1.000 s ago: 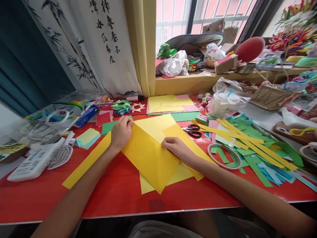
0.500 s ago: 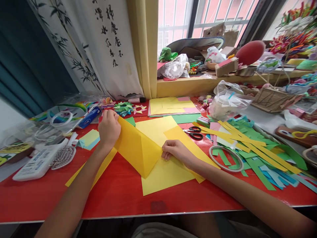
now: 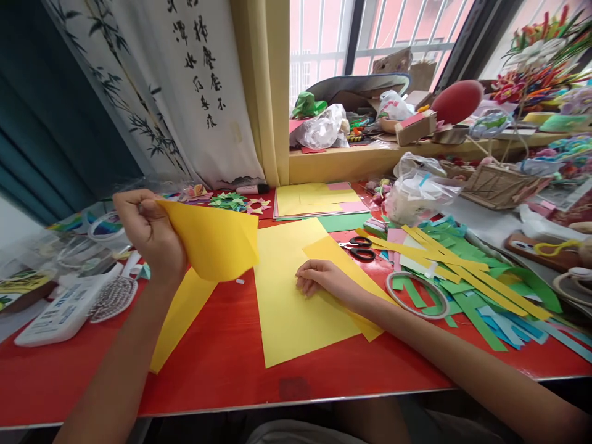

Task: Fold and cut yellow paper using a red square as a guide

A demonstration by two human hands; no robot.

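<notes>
Nearby, a clear bag (image 3: 416,161) holds something white (image 3: 413,186), while left fingers (image 3: 152,209) pinch yellow paper (image 3: 213,240), right fingers (image 3: 306,276) resting loose.

At upper left, we see a white hanging cloth with black calligraphy (image 3: 226,145) beside a dark teal curtain (image 3: 60,129); at upper right, a crumpled clear plastic bag (image 3: 326,126) and a red oval object (image 3: 457,102) above a yellow windowsill (image 3: 333,166).

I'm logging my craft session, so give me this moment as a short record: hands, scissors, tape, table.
Left hand: holds a curving yellow sheet raised off the table
Right hand: loosely curled over a paler yellow sheet lying flat
Scissors: black-handled, beyond the right hand
Tape roll: lying among paper strips
Table: red
</notes>
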